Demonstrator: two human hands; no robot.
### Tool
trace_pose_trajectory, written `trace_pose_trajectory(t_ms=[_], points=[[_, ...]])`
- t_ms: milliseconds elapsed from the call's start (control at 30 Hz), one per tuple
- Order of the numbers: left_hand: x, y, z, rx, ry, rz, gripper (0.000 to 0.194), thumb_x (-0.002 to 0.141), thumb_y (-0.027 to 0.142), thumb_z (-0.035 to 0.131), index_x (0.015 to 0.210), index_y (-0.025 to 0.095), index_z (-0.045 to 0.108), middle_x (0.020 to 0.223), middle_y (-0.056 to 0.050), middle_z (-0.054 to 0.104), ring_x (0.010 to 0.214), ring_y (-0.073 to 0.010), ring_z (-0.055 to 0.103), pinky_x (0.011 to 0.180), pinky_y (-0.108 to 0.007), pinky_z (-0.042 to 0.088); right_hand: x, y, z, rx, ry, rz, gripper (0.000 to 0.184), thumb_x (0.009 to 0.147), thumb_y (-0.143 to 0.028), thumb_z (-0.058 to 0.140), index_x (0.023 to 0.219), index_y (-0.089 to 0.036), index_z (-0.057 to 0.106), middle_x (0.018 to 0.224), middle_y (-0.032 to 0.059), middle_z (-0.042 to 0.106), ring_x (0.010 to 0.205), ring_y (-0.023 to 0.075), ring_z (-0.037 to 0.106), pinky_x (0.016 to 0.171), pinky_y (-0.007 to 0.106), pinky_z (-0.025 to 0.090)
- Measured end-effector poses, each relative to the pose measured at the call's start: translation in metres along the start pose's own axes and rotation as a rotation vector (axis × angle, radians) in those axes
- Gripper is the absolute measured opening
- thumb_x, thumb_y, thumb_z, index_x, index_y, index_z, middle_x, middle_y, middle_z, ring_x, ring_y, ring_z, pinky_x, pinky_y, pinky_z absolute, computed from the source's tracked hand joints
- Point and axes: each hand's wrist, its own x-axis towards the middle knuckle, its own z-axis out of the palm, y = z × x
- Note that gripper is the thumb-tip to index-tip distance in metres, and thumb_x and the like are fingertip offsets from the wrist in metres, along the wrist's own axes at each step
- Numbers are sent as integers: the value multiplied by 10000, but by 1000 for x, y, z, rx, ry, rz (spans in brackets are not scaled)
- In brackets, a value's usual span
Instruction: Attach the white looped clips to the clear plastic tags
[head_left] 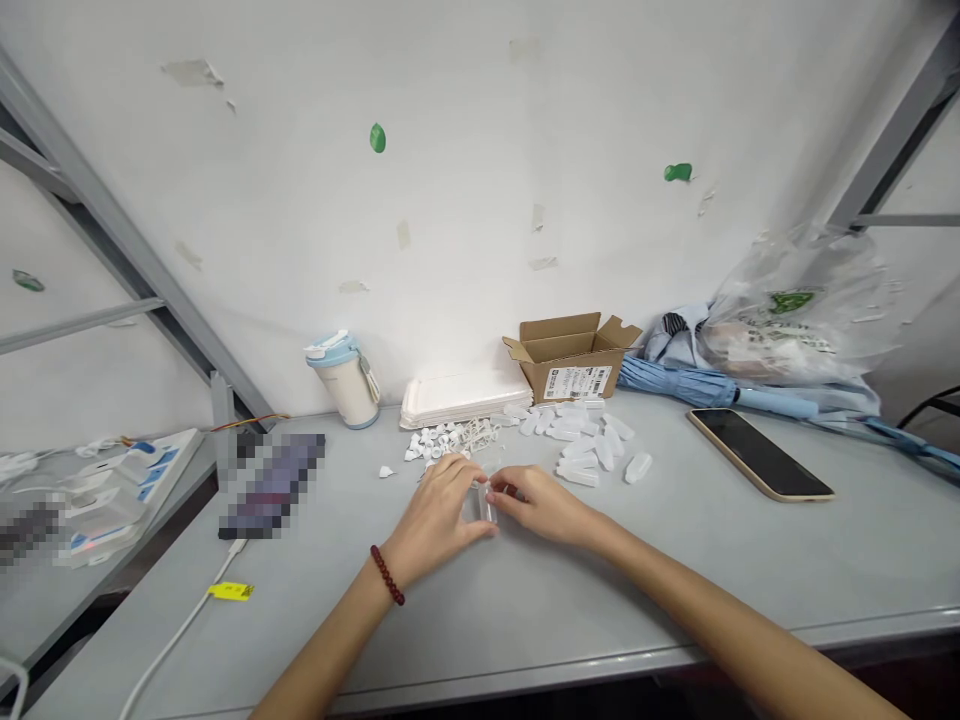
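My left hand (439, 515) and my right hand (541, 503) meet on the grey table (525, 600), fingers pinched round a small clear plastic vial (482, 500) held between them. A dark red bead bracelet (387, 575) is on my left wrist. Just beyond the hands lies a heap of small white caps (442, 440). To the right of it lies a pile of several clear vials (592, 440).
At the back stand a blue-lidded cup (345, 380), a stack of white trays (461, 398) and an open cardboard box (574, 355). A phone (757, 452), a blue umbrella (712, 388) and a plastic bag (795, 315) lie right. A white cable with a yellow tag (231, 591) runs left.
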Motion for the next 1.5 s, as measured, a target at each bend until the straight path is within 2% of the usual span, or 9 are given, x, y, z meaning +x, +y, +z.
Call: trace_pose_trajectory(t_ms=[133, 267, 733, 933, 1067, 1167, 1267, 1367, 1500], points=[[-12, 0, -5, -30, -37, -120, 463, 628, 287, 753, 1016, 216, 510, 1040, -67, 556, 1011, -270, 504, 858, -429, 424, -2, -2, 7, -137, -10, -86, 163, 844, -211, 487, 876, -133, 626, 815, 68, 626, 690, 147, 540, 649, 252, 400], [-18, 0, -5, -78, -57, -171, 527, 629, 267, 751, 1074, 214, 474, 1069, -78, 539, 1032, -272, 493, 890, -447, 413, -2, -1, 10, -154, -25, -115, 157, 839, -201, 496, 903, -140, 627, 845, 72, 623, 702, 148, 547, 670, 254, 419], [-21, -4, -2, -112, -102, -159, 645, 636, 249, 731, 1207, 222, 432, 1107, -85, 525, 1077, -273, 458, 919, -457, 398, -1, 2, 11, -130, -33, -133, 120, 814, -171, 519, 870, -139, 621, 830, 56, 614, 697, 136, 541, 674, 243, 424], [-19, -1, -3, -105, -141, -155, 609, 652, 218, 707, 1198, 224, 437, 1092, -86, 530, 1075, -271, 459, 923, -462, 393, -1, 2, 12, -121, -32, -131, 102, 808, -171, 536, 861, -147, 620, 831, 51, 611, 692, 136, 536, 668, 243, 424], [-17, -2, -5, -81, -114, -118, 600, 651, 297, 724, 1184, 215, 463, 1097, -90, 551, 1076, -278, 469, 899, -447, 419, -2, 1, 11, -117, -33, -127, 115, 802, -165, 534, 876, -146, 621, 843, 53, 615, 687, 136, 542, 660, 245, 427], [-10, -7, -7, -68, -44, -97, 501, 721, 391, 664, 1157, 211, 497, 1098, -90, 572, 1063, -270, 490, 877, -429, 441, -1, 2, 3, -138, -5, -135, 140, 806, -158, 517, 902, -151, 620, 868, 61, 627, 717, 145, 559, 660, 249, 422], [7, -15, -9, -31, 41, -110, 284, 827, 336, 531, 1078, 206, 550, 1056, -75, 602, 1053, -247, 505, 874, -410, 449, 0, 3, -14, -224, 24, -91, 146, 818, -164, 509, 910, -151, 621, 879, 73, 643, 727, 156, 570, 655, 255, 409], [30, -24, -6, 44, 76, -111, 183, 838, 226, 462, 962, 198, 595, 1025, -66, 622, 1045, -239, 510, 882, -402, 447, -1, 4, -37, -397, 18, 72, 134, 808, -158, 520, 889, -147, 626, 846, 81, 654, 736, 178, 575, 622, 257, 376], [55, -34, 6, 138, 46, -62, 217, 794, 128, 433, 867, 168, 634, 1002, -77, 647, 1039, -245, 508, 896, -404, 437, -8, 8, -67, -524, 7, 256, 139, 765, -187, 577, 896, -158, 612, 889, 77, 648, 769, 192, 572, 582, 250, 344]])
